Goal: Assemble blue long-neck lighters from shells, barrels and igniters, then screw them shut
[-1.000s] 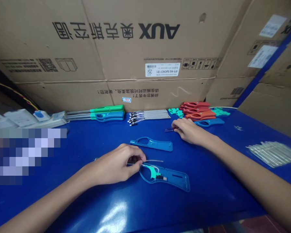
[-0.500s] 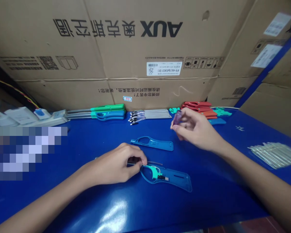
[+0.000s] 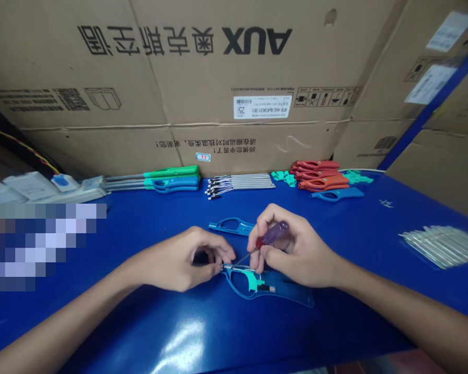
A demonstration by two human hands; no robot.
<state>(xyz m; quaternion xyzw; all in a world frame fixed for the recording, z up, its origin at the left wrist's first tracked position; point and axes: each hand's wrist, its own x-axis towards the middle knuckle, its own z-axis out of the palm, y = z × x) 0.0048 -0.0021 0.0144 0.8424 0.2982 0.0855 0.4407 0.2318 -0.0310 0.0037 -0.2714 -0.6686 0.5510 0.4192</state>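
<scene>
A blue lighter shell half [image 3: 281,293] with a teal trigger [image 3: 253,280] inside lies on the blue table [image 3: 347,244] in front of me. My left hand [image 3: 183,259] is closed, pinching the metal tube end at the shell's left tip. My right hand [image 3: 292,249] grips a small screwdriver [image 3: 271,235] with a purple handle, its thin shaft angled down-left to the shell's tip, close to my left fingertips. A second blue shell half [image 3: 232,226] lies just behind, partly hidden by my right hand.
Against the cardboard boxes [image 3: 218,78] lie green and blue finished lighters [image 3: 171,179], a bundle of metal tubes with wires [image 3: 242,183], teal triggers [image 3: 283,177] and red and blue shells [image 3: 320,176]. Clear thin tubes [image 3: 440,244] lie at the right. White items [image 3: 42,188] sit far left.
My right hand picked the screwdriver up from the table near the red shells, carried it toward me and brought its tip to the shell. My left hand stayed at the shell's tip.
</scene>
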